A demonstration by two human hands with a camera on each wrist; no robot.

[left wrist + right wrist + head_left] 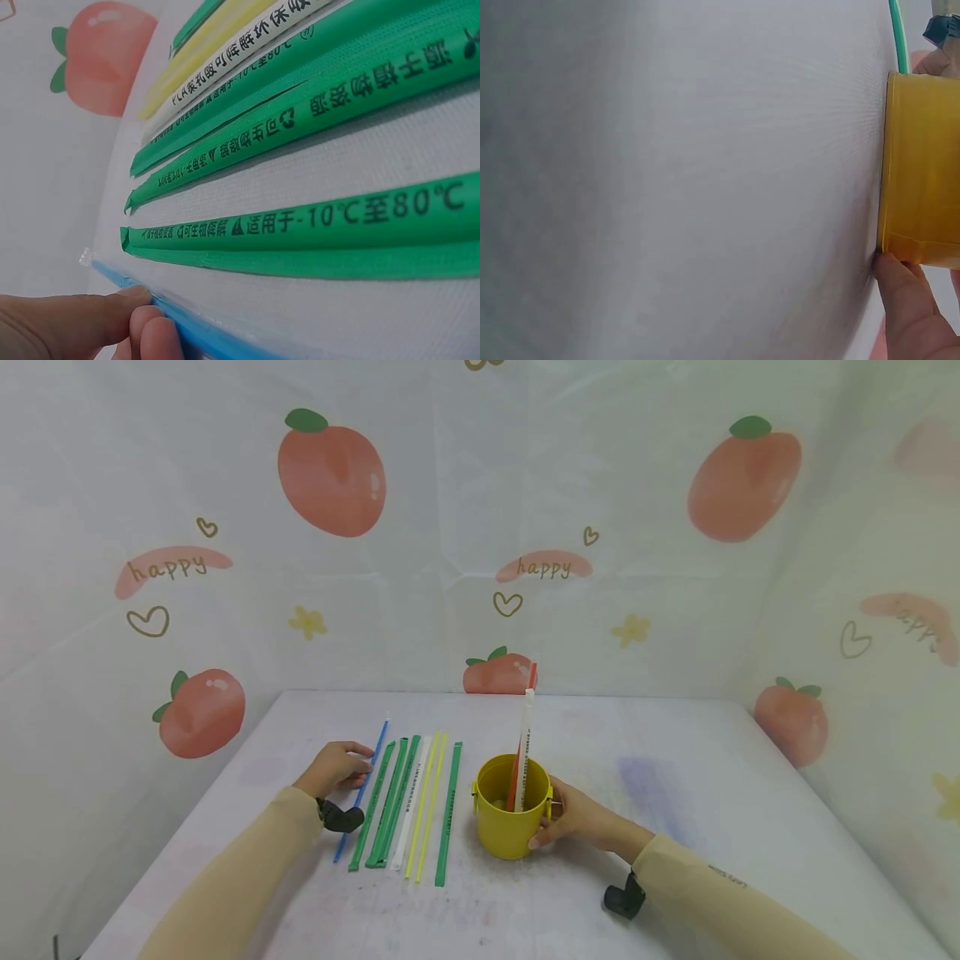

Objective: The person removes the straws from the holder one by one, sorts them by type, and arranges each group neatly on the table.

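Note:
At the left end of a row of straws, my left hand point(337, 767) pinches a blue straw point(362, 792) in a clear wrapper. The left wrist view shows the thumb and fingertips on this blue straw point(196, 334), near its far end. My right hand point(583, 818) holds the right side of a small yellow bucket point(504, 837), thumb low at the front and the other fingers partly hidden behind. Upright in the bucket lean a white-wrapped straw point(524, 739) and a red straw point(533, 674). In the right wrist view, fingertips meet the base of the bucket point(922, 165).
Between the left hand and the bucket lie several green-wrapped straws point(448, 814), a white-wrapped straw point(412, 802) and two yellow straws point(432, 806), roughly side by side. They lie on a white-covered table point(562, 910). A fruit-printed curtain point(450, 485) hangs behind and at the sides.

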